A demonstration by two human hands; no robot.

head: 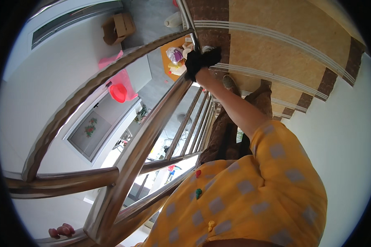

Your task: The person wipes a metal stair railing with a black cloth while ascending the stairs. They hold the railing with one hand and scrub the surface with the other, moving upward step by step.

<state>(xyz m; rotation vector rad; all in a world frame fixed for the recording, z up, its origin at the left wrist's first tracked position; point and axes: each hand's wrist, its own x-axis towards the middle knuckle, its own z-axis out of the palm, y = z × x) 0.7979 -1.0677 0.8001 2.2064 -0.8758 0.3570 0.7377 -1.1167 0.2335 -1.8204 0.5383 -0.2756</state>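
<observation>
My right hand (199, 70) reaches down to the slanted stainless-steel handrail (154, 120) of a staircase. A black cloth (201, 60) bunches around it at the rail's far end and hides the fingers. Whether this cloth is a rag or a glove is hard to tell. At the lower left, the curled fingertips of my left hand (61, 231) show over another steel rail (68, 240); the rest of that hand is out of sight. Twisted metal balusters (185, 122) run below the handrail.
Tan stair treads (284, 40) with pale ridged strips descend beside a white wall (334, 132). My shoe (230, 83) rests on a step. Beyond the railing, far below, are a cardboard box (119, 29), a red basin (118, 93) and an orange-brown table (167, 58) holding bags.
</observation>
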